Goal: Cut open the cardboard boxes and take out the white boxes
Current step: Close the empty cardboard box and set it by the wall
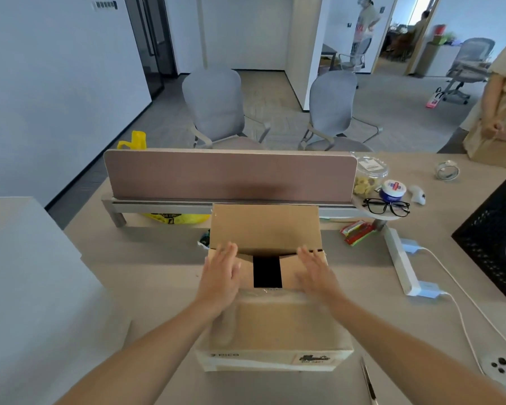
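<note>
A brown cardboard box (275, 325) stands on the desk right in front of me. Its far flap (265, 226) is raised upright, and a dark gap shows under it. A black patch (267, 271) sits on the near top flap. My left hand (221, 271) lies flat on the left part of the top with straight fingers. My right hand (316, 273), blurred, lies flat on the right part. Whatever is inside the box is hidden. A cutting tool (368, 381) lies on the desk at the box's near right corner.
A pink desk divider (230, 175) stands just behind the box. To the right lie glasses (386, 206), jars, a white power strip (400, 263) with cables and a black crate (497, 238). A white surface (27, 273) is at left. A person (500, 92) stands far right.
</note>
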Demonstrator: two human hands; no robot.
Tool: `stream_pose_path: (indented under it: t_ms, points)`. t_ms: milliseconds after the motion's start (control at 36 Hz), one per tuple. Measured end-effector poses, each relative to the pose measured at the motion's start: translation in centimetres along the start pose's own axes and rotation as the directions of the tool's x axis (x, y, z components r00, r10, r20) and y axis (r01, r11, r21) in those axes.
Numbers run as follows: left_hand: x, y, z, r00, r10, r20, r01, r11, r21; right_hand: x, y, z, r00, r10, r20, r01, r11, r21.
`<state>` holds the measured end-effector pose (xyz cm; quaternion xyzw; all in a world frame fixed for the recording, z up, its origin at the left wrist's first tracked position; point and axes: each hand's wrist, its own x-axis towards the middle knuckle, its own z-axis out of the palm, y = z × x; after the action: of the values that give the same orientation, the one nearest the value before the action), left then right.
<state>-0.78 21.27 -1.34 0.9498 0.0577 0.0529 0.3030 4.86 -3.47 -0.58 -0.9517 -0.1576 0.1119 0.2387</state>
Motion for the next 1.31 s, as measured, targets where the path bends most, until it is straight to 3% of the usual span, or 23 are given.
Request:
stream_pose_path:
  t_ms: [56, 111, 222, 278, 444, 528, 583, 722, 833, 889, 917, 944, 1000, 1028, 1056, 1111, 1194, 1306]
  points:
    - [2.7, 1.0, -1.2, 0.984, -0.168, -0.055, 0.154, 0.966, -0.208, 2.4, -0.4, -1.6, 0.988, 0.151, -0.036, -0.14, 0.965, 0.221]
    - [4.8, 2.1, -2.3, 0.934, -0.356, -0.02, 0.327, 0.878, -0.351, 4.3, -0.7, -3.0, 0.961, 0.272, -0.043, -0.242, 0.91, 0.335]
    - [7.0, 2.5, -3.0, 0.824, -0.558, 0.095, 0.536, 0.716, -0.447, 6.2, -0.4, -3.9, 0.909, 0.415, 0.045, -0.384, 0.788, 0.482]
    - [7.3, 2.2, -2.9, 0.802, -0.588, 0.106, 0.561, 0.68, -0.473, 6.4, -0.2, -3.9, 0.895, 0.435, 0.101, -0.419, 0.738, 0.53]
    - [7.2, 1.6, -4.1, 0.806, -0.592, 0.002, 0.445, 0.604, -0.661, 5.9, 0.1, -4.6, 0.882, 0.47, -0.01, -0.277, 0.537, 0.796]
    - [6.3, 1.5, -4.9, 0.759, -0.647, 0.068, 0.478, 0.484, -0.733, 4.8, 0.5, -4.8, 0.845, 0.534, 0.014, -0.243, 0.361, 0.901]
    - [5.1, 0.8, -5.1, 0.746, -0.658, 0.104, 0.478, 0.419, -0.772, 3.9, 1.0, -4.7, 0.844, 0.537, 0.023, -0.226, 0.316, 0.921]
    - [0.6, -0.6, -4.2, 0.86, -0.5, 0.1, 0.396, 0.532, -0.749, 1.5, 2.4, -3.1, 0.867, 0.494, 0.069, -0.264, 0.337, 0.904]
    - [-1.5, -1.5, -3.4, 0.933, -0.313, 0.175, 0.353, 0.714, -0.605, -0.4, 2.5, -1.8, 0.877, 0.473, 0.082, -0.288, 0.381, 0.879]
    - [-1.8, -2.0, -2.8, 0.955, -0.26, 0.144, 0.297, 0.844, -0.447, -0.8, 2.5, -0.7, 0.873, 0.484, 0.054, -0.291, 0.428, 0.856]
    - [-1.7, -2.3, -2.5, 0.965, -0.242, 0.102, 0.262, 0.917, -0.301, -0.8, 2.6, -0.4, 0.874, 0.486, 0.016, -0.291, 0.496, 0.818]
    - [-1.6, -2.2, -2.1, 0.973, -0.222, 0.065, 0.228, 0.966, -0.118, -0.7, 2.8, -0.2, 0.883, 0.469, -0.037, -0.304, 0.629, 0.716]
    - [-1.5, -1.2, -1.5, 0.989, -0.151, -0.004, 0.148, 0.968, 0.204, -0.5, 2.4, -0.1, 0.915, 0.364, -0.171, -0.321, 0.917, 0.235]
    - [-1.5, -0.7, -1.1, 0.995, -0.092, -0.031, 0.097, 0.951, 0.292, -0.4, 1.8, -0.2, 0.938, 0.265, -0.225, -0.272, 0.962, -0.002]
    - [-1.7, 0.3, -0.8, 0.999, -0.038, -0.039, 0.049, 0.941, 0.334, -0.5, 0.9, -0.3, 0.954, 0.166, -0.249, -0.204, 0.97, -0.133]
    - [-2.1, 2.1, 0.4, 1.0, 0.01, 0.003, -0.01, 0.936, 0.351, -0.8, -1.5, -0.1, 0.978, 0.06, -0.201, -0.1, 0.975, -0.198]
    - [-2.5, 3.5, 2.5, 0.992, -0.057, 0.115, 0.011, 0.931, 0.365, -0.8, -3.8, 1.8, 0.999, -0.031, -0.031, 0.021, 0.96, -0.281]
    - [-2.8, 2.8, 4.5, 0.978, -0.141, 0.153, 0.071, 0.917, 0.392, -1.8, -4.4, 5.1, 0.999, 0.005, 0.035, 0.004, 0.971, -0.239]
